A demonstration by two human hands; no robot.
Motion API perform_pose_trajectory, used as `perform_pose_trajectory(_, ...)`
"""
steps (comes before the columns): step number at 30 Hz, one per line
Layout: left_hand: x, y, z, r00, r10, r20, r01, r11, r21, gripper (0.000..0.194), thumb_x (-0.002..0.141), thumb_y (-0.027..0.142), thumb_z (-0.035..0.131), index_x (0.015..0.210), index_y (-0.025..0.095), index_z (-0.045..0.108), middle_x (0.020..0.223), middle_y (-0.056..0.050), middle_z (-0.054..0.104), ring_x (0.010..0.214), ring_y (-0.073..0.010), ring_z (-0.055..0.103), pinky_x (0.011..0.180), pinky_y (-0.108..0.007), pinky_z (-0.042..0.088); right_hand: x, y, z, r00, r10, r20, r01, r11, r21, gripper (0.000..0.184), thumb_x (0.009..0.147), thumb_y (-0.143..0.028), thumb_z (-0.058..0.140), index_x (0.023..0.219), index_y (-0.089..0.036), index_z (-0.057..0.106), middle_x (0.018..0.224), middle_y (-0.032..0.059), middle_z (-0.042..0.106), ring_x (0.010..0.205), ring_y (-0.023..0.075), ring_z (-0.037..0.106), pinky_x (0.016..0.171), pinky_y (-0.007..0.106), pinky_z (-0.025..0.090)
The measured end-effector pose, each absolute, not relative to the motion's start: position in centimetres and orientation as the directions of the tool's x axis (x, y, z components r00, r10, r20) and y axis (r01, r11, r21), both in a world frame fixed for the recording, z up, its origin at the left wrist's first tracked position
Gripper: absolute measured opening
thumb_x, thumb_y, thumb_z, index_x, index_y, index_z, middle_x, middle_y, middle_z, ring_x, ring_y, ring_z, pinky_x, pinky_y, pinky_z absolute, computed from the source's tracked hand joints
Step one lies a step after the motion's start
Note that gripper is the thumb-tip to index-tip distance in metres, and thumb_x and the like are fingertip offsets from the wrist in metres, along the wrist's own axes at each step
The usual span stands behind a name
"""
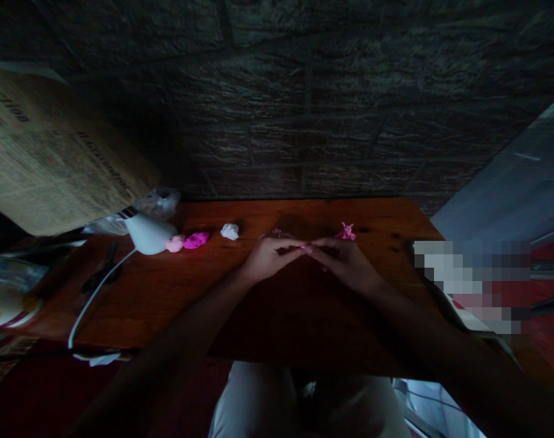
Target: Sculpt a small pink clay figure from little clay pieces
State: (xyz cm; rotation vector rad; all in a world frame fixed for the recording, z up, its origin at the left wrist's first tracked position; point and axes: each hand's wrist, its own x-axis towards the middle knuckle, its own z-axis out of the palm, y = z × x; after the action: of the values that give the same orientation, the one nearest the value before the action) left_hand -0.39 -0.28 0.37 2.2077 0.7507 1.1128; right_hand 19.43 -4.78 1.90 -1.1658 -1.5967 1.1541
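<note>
Over the middle of the table, my left hand (pixel 268 255) and my right hand (pixel 344 260) meet fingertip to fingertip. Both are closed in a pinch on a tiny piece of pink modelling clay (pixel 305 247), mostly covered by the fingers. Just behind my right hand is a small pink clay figure (pixel 346 230) with thin projecting bits. Another small pink bit (pixel 277 231) shows partly behind my left hand. Farther left lie a white clay lump (pixel 230 231), a magenta clay lump (pixel 196 240) and a pale pink clay lump (pixel 175 243).
A lamp with a newsprint-patterned shade (pixel 62 152) and white base (pixel 149 234) stands at the left, its white cable (pixel 92 292) crossing the wooden table (pixel 167 292). Dark scissors (pixel 104 269) and a white tub (pixel 7 309) lie nearby. A stone-patterned wall (pixel 277 134) rises behind.
</note>
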Motion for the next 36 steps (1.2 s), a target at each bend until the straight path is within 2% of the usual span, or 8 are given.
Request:
perform_pose_trajectory(11,-0.31,-0.28,0.24,0.505,0.664,0.552,0.250,-0.725,0.642,0.015,0.087,0.023,0.071,0.100,0.020,0.077,0.087,-0.004,0.080,0.063,-0.0099,0.068,0.061,-0.022,0.052,19.48,-4.74,1.78,-0.245,0.965,0.095,0.217,0.150,-0.965,0.033,0.084,-0.051,0.069,0.092,-0.020,0.076,0.069,-0.0004,0.066,0.053,0.0098,0.052,0.052,0.024,0.046)
perform_pose_trajectory(20,-0.18,-0.53,0.73,0.505,0.645,0.574,0.261,-0.748,0.611,0.011,0.088,0.024,0.070,0.095,0.020,0.077,0.084,-0.002,0.080,0.059,-0.0082,0.064,0.059,-0.021,0.050,19.53,-4.72,1.67,-0.237,0.968,0.087,0.184,0.133,-0.974,0.034,0.083,-0.052,0.069,0.090,-0.019,0.076,0.066,-0.0015,0.062,0.053,0.0100,0.051,0.054,0.025,0.044)
perform_pose_trajectory(28,-0.22,-0.58,0.92,0.510,0.651,0.563,0.277,-0.743,0.609,0.013,0.091,0.026,0.066,0.093,0.016,0.075,0.084,-0.003,0.079,0.063,-0.0089,0.065,0.063,-0.021,0.052,19.25,-4.68,1.73,-0.206,0.978,0.025,0.128,0.052,-0.990,0.035,0.081,-0.049,0.070,0.094,-0.017,0.074,0.064,-0.0027,0.058,0.054,0.0095,0.048,0.054,0.025,0.043)
perform_pose_trajectory(36,0.15,-0.68,0.54,0.504,0.679,0.533,0.353,-0.726,0.591,0.012,0.092,0.025,0.064,0.092,0.017,0.073,0.084,-0.002,0.079,0.067,-0.0097,0.069,0.064,-0.019,0.054,19.09,-4.81,1.99,-0.184,0.983,-0.026,0.072,-0.013,-0.997,0.039,0.075,-0.054,0.074,0.085,-0.017,0.074,0.068,-0.0018,0.061,0.055,0.0092,0.049,0.052,0.023,0.043)
